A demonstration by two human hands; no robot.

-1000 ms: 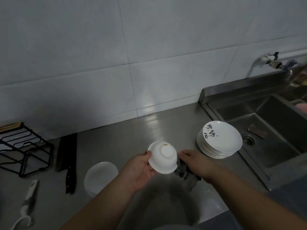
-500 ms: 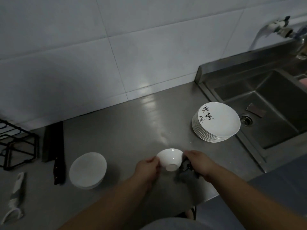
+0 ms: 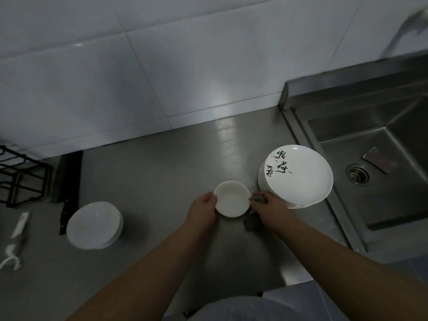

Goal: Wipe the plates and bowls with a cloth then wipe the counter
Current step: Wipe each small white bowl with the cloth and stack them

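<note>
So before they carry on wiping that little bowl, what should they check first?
1. Left hand gripping the small bowl: ok.
2. Right hand holding the cloth: ok.
3. Bowl opening facing up for wiping: ok.
4. Clearance from the plate stack: not ok, right hand very close.
5. Bowl stack well apart on the left: ok.
6. Bowl resting on counter or lifted: cannot tell.
</note>
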